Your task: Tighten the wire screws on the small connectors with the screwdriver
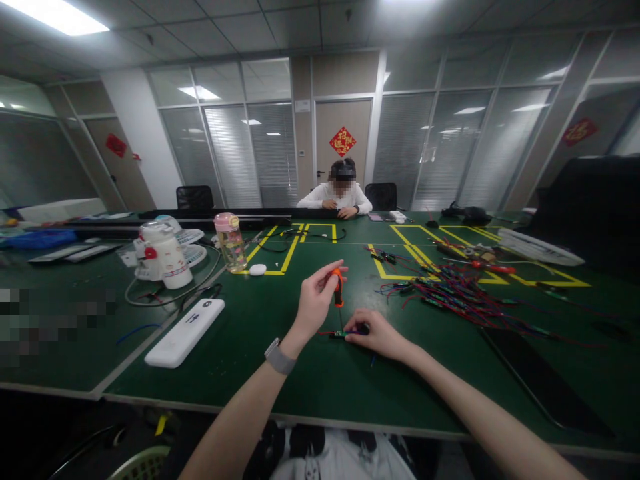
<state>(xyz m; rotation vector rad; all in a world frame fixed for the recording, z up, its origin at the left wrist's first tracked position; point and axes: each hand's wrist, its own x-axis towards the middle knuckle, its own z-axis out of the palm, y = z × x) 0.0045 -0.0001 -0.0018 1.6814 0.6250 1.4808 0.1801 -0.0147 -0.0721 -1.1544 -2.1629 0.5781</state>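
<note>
Upright in my left hand [316, 297] is a screwdriver [339, 288] with an orange and black handle, its fingers closed round the grip. The thin shaft points down, and its tip meets a small green circuit board [339, 335] lying on the green table [300, 393]. My right hand [376, 335] pinches the board's right end, where dark wires run under the fingers. A red wire sticks out from the board's left end. Whether the tip sits in a screw is too small to tell.
A heap of wired boards [450, 290] lies to the right, with a black tablet-like slab [545, 380] nearer me. On the left are a white power bank [185, 333], a white jug [167, 257] and a pink-lidded bottle [231, 243]. Across the table sits a person [335, 197].
</note>
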